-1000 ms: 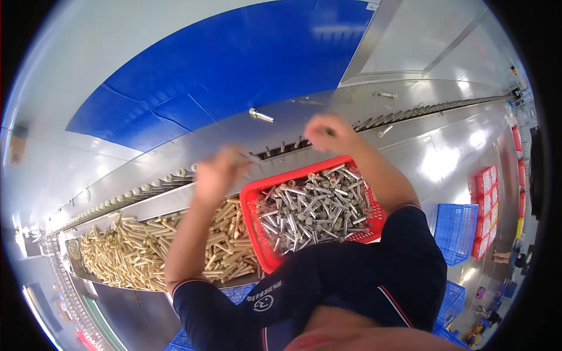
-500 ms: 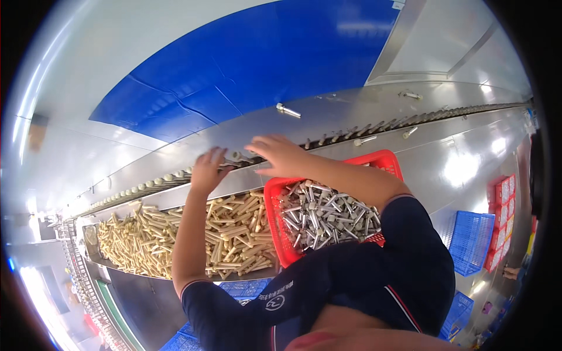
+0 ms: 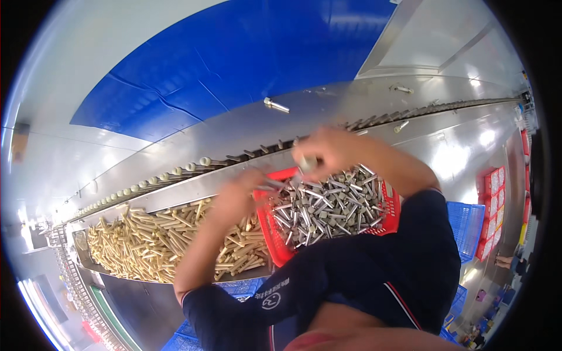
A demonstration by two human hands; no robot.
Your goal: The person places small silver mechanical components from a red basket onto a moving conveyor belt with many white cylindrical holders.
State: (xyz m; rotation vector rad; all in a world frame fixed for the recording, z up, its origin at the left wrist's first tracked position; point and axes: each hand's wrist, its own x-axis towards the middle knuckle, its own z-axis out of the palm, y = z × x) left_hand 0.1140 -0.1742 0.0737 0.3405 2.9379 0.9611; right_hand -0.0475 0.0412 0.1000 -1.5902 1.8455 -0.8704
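My right hand (image 3: 328, 153) is above the red basket (image 3: 271, 237), its fingers closed on a pale-headed metal piece (image 3: 307, 164) whose lower part is blurred. The basket holds a heap of silver metal pins (image 3: 333, 202) with blocky grey heads. By the basket's far left corner is my left hand (image 3: 237, 196), smeared by motion; grey streaks at its fingertips may be metal pins, but I cannot tell. Just beyond both hands runs a narrow conveyor line (image 3: 249, 153) with grey pegs. Toward the left its pegs carry rounded cream caps (image 3: 177, 171).
Left of the basket, a long metal tray holds many beige rods (image 3: 146, 240). Loose silver pins (image 3: 276, 105) lie on the steel surface beyond the line. Blue crates (image 3: 465, 231) and red boxes (image 3: 492, 205) stand at the right. A blue sheet (image 3: 234, 58) covers the far panel.
Both hands have come back from the conveyor line toward the basket. The right hand has moved rightward and now shows a metal piece. The view has shifted slightly.
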